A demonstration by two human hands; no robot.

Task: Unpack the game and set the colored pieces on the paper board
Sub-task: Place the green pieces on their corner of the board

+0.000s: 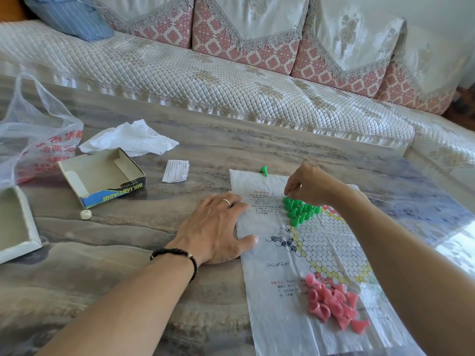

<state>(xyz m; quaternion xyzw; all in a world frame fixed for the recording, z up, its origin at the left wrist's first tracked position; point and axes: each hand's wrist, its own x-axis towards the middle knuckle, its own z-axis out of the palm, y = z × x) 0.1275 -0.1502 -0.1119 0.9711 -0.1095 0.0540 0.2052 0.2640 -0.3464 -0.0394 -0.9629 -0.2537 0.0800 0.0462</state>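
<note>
The paper board (303, 253) lay flat on the marbled bench (128, 253), its printed star grid facing up and its far edge toward the sofa (231, 80).

The left hand (218, 227) rested palm down with fingers straight and spread, pressing the left margin of the paper board; the thumb lay on the paper near the black-printed corner of the grid. A ring showed on one finger and a dark bead bracelet (177, 255) circled the wrist.

The right hand (308, 185) was held over the far corner of the grid with fingers curled, the fingertips pinching downward at the top of the green pieces (300, 210). Whether a piece was between the fingertips could not be told.

The green pieces stood upright in a tight triangular cluster on the far point of the star. One single green piece (263, 171) stood apart at the far edge of the paper.

The pink pieces (334, 303) lay tipped over in a loose heap on the near part of the paper board, inside what appeared to be a clear bag.

Left of the board lay a small folded leaflet (175, 171), an open box tray (102, 176), a second box half (15, 227) at the left edge, a white die (85, 214), a crumpled white tissue (131, 137) and a plastic bag (33, 134) with red print.
</note>
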